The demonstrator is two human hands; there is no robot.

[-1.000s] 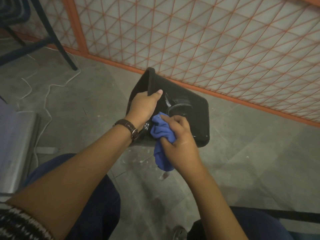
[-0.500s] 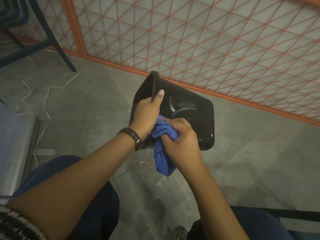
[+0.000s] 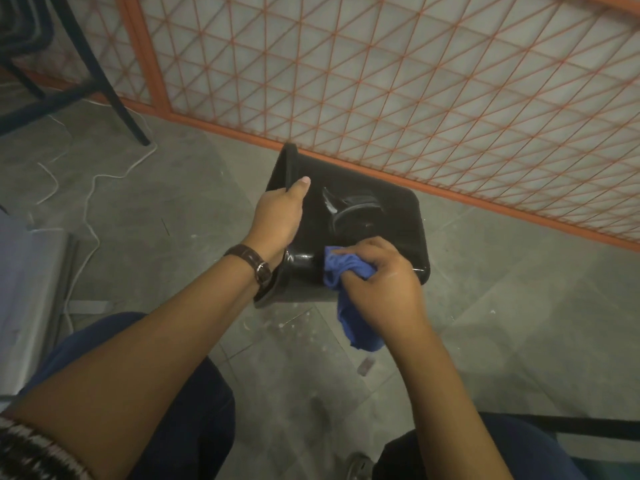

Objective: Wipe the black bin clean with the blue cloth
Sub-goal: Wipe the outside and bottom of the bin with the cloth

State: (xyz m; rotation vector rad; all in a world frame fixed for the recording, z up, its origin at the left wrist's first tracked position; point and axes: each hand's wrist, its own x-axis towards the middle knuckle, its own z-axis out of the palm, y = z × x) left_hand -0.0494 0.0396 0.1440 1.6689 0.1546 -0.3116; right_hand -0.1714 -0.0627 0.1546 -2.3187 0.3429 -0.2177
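Compared with half a second ago, the blue cloth [image 3: 337,268] is now working further right along the bin wall, away from the rim and the holding hand.

The black bin [image 3: 391,216] is lying tipped on its side in the middle of the scene, mouth facing left, on the near side of the orange mesh fence [image 3: 381,81]. The cloth is pressing on the upturned wall, with its loose tail hanging down toward the floor [image 3: 173,209]. The right hand [image 3: 384,282] is gripping the bunched cloth with curled fingers. The left hand [image 3: 277,216] is clasping the rim, thumb lying along the outside, and is steadying the bin. A watch [image 3: 254,263] is sitting on that wrist.

Judgement: the outer wall is being wiped, and the task is only partly done. Strokes should be overlapping from rim to base under firm, even pressure. The recessed round feature needs a fingertip through the cloth. The rim grip should be holding hard so that the bin is not sliding. Turning the bin is advisable for the hidden faces. White specks [image 3: 284,327] are lying on the floor close by, and the hanging tail risks picking them up.
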